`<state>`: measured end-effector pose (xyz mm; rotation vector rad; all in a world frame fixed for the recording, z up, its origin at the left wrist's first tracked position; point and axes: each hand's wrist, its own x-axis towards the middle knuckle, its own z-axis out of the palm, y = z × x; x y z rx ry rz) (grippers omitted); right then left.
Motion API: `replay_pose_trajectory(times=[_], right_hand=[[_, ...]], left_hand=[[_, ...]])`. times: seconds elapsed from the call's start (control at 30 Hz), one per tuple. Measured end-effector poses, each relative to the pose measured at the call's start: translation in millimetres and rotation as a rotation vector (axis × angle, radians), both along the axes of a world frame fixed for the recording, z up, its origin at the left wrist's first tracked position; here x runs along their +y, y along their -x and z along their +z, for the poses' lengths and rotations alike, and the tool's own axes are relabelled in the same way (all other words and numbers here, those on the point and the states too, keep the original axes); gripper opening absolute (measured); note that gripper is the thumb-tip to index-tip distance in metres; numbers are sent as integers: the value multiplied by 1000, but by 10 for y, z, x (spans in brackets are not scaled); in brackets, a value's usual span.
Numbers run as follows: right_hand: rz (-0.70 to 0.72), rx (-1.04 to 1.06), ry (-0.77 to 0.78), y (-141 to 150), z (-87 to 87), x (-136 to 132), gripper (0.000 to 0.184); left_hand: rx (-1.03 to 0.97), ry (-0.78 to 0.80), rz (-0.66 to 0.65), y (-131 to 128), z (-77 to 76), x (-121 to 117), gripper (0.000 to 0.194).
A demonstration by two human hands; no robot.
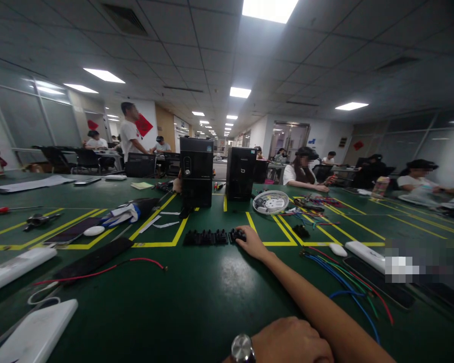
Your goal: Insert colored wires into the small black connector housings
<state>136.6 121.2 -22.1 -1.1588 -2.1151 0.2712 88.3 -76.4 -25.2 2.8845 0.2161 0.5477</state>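
My right hand (pixel 252 244) reaches far forward over the green table (pixel 196 302). Its fingertips close on a small black plastic block (pixel 236 235). That block sits at the right end of a row of similar black blocks (pixel 206 237) lying beside a yellow floor-tape line. My left hand (pixel 292 342) rests low at the near edge, with a metal wristwatch (pixel 242 348) on the wrist. Only the back of this hand shows; its fingers are hidden under my right forearm.
Two black computer towers (pixel 196 171) (pixel 241 173) stand behind the blocks, with a white fan grille (pixel 271 202) to the right. Coloured wires (pixel 348 282) and white remotes (pixel 365 253) lie right; a red wire (pixel 109 267), dark slabs and white cases lie left. Several people sit or stand beyond.
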Motion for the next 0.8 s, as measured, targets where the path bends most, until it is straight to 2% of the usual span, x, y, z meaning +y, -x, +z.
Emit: replay_pose_trajectory(times=[0.47,0.8], right_hand=[[31,-52,-51,48,-43,-6,50],[-6,-116,-89,56,-51,-13,48]], left_hand=[[10,-23,-9,4,-2,2,13],[28,-34,-3,-2,19,-12,15]])
